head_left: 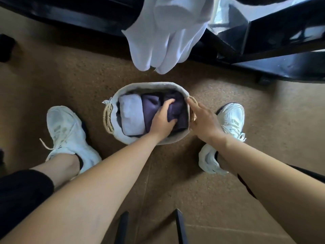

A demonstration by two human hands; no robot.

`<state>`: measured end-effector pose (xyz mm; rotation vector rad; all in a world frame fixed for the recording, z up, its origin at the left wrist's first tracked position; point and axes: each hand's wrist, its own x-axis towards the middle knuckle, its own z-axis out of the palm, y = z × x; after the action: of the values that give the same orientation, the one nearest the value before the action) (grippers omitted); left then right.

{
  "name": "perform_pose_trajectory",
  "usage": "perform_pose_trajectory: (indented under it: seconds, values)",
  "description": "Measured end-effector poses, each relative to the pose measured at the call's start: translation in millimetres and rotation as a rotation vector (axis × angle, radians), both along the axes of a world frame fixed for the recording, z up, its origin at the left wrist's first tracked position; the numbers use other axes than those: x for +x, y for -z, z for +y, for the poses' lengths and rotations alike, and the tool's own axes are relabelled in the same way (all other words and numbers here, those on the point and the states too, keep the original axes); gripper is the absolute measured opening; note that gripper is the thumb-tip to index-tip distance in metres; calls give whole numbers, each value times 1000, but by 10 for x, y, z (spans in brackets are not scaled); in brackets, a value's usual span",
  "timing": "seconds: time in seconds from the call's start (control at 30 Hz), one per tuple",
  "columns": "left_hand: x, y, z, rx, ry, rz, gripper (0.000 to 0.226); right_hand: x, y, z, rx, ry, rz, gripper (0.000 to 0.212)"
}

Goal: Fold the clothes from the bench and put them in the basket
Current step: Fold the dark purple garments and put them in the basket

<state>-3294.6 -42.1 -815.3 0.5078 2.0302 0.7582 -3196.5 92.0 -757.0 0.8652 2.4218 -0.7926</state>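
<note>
Fingers of your left hand clamp the folded dark garment into the basket; right hand, spread loosely, steadies its rim. Placing step under way (white folded piece alongside). Next, release and collect the white cloth hanging off the worktop.

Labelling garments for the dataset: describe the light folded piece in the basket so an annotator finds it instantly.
Find the oval fabric-lined basket on the brown floor between the two white sneakers. Inside, folded clothes sit side by side; the light grey folded piece is at the end by the left rope handle. It is the only pale item there; its neighbours are dark purple, and the left hand presses on those, not on it.
</note>
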Motion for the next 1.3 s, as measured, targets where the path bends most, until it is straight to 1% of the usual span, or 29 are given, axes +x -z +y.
perform_pose_trajectory:
  seconds: [0.13,0.23,0.3,0.37,0.43,0.5,0.57,0.83,0.97,1.03,1.1,1.2,1.23,1.3]
  values:
    - [101,-103,-20,-58,54,238,69,4,-12,-6,-20,26,-17,84]
    - [126,-192,-75,-109,52,398,65,-6,-24,-5,-20,37,-31,85]
    - [105,-214,-131,-88,59,547,64,-5,-33,-18,-12,36,-29,85]
    - [64,-146,-175,-62,147,688,67,-3,-41,-29,-9,36,-23,83]
    - [11,-32,-193,-60,333,740,72,-1,-45,-31,-5,36,-12,81]
    - [-46,79,-197,-63,491,747,77,2,-42,-29,-2,29,4,80]
    - [-94,186,-197,-86,559,730,80,3,-41,-23,-7,23,11,81]
    - [-98,368,-48,-245,606,732,89,-5,-47,-9,-10,22,-42,86]
    - [-92,333,-37,-348,697,725,89,-52,-125,-7,-45,-5,-89,87]
    - [-120,258,-35,-364,741,676,89,-61,-214,38,-75,-50,-144,87]
    - [-213,112,-38,-352,777,575,89,-61,-343,93,-130,-89,-198,89]
    - [-391,-248,-71,-280,732,400,75,-110,-586,134,-157,-98,-231,85]
    - [-452,-404,-85,-247,682,370,70,-144,-671,139,-147,-91,-240,79]
    - [-562,-751,-111,-171,562,396,58,-216,-831,143,-109,-68,-225,61]
